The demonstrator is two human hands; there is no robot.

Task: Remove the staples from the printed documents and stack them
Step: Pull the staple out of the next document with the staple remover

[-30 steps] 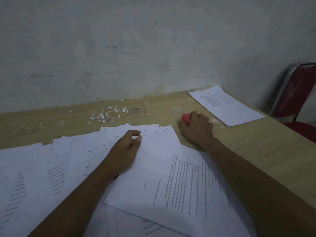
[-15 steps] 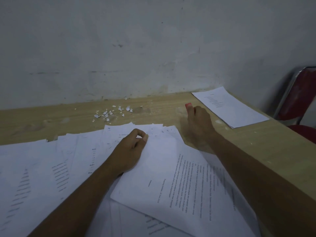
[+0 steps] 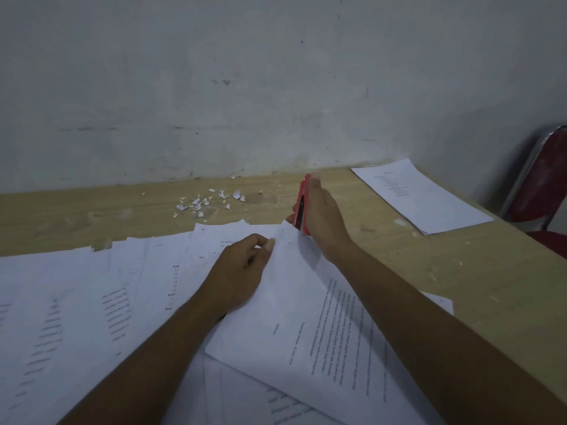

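Table (image 3: 399,240) | right grip (image 3: 322,216) grasps red remover (image 3: 302,204) at document (image 3: 306,302) corner | left grip (image 3: 239,271) pinches document

The right hand (image 3: 322,216) is gripping and covering most of the red tool (image 3: 301,207); only a narrow side strip is showing. The left hand (image 3: 242,271) is pinching the document (image 3: 306,317) and masking its 10 o'clock edge. Printed lines are appearing too small and blurred for reading. The frame edge is cutting off the chair (image 3: 549,179) at 3 o'clock and the loose sheets (image 3: 76,302) at 8 o'clock.
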